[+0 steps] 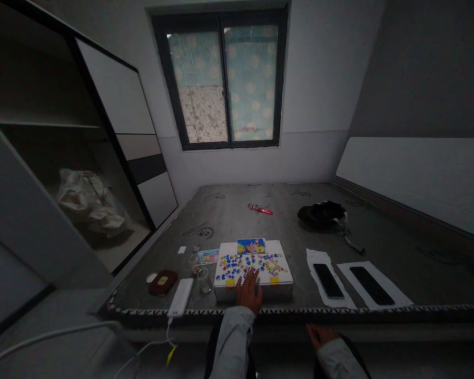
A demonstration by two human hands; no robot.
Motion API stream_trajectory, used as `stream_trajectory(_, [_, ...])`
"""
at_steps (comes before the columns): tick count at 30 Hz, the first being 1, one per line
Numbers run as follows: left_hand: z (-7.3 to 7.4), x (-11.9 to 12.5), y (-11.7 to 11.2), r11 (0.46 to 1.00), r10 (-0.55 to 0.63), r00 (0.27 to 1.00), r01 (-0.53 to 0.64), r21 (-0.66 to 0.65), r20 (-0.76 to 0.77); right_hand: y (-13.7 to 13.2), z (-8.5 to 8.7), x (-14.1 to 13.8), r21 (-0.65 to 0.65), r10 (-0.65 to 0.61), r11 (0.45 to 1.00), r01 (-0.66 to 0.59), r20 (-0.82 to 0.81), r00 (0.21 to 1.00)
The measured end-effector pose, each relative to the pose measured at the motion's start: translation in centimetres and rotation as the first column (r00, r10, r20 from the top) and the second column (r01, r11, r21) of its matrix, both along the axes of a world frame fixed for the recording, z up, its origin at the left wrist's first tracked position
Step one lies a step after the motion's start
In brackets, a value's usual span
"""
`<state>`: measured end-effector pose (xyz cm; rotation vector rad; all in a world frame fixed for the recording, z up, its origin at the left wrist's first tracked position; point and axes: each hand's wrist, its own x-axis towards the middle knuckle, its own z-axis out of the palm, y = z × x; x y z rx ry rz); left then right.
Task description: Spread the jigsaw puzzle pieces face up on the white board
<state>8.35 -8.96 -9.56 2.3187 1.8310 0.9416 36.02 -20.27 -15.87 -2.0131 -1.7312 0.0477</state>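
My left hand (249, 291) reaches over the front edge of a white box (282, 250), palm down. Its fingers are stretched out and slightly apart, with the tips at the loose jigsaw pieces (229, 266) spread over the box top. Whether a fingertip touches a piece is too small to tell. At the back of the box lies a colourful cartoon picture card (251, 246). My right hand (322, 334) rests low, near the front edge of the mattress (284, 216). Its fingers are loosely extended, and nothing shows in them.
Left of the box are a clear glass jar (204, 281), another cartoon card (208, 256), a cabled white power strip (180, 298) and a brown item (163, 282). To the right, two dark phones (328, 281) lie on white sheets. Farther back are a cap (323, 215) and a red item (260, 209).
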Motion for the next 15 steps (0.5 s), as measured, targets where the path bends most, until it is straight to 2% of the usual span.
stream_trajectory(3, [0.2, -0.3, -0.3, 0.999, -0.019, 0.999, 0.018, 0.033, 0.036, 0.4, -0.1, 0.9, -0.145, -0.001, 0.989, 0.003, 0.017, 1.000])
stream_trajectory(7, [0.3, -1.2, -0.6, 0.999, -0.012, 0.995, 0.008, 0.044, 0.100, 1.0, -0.8, 2.3, -0.337, -0.055, 0.940, 0.061, 0.026, 0.998])
stream_trajectory(11, [0.3, -2.2, -0.8, 0.998, 0.067, 0.989, -0.064, -0.027, 0.129, 1.0, -1.5, 3.1, -0.322, -0.131, 0.936, 0.143, 0.059, 0.990])
stream_trajectory(15, [0.5, -2.5, -1.5, 0.992, 0.061, 0.991, -0.047, -0.120, 0.119, 0.8, -1.1, 3.6, -0.340, -0.169, 0.925, 0.170, 0.033, 0.985])
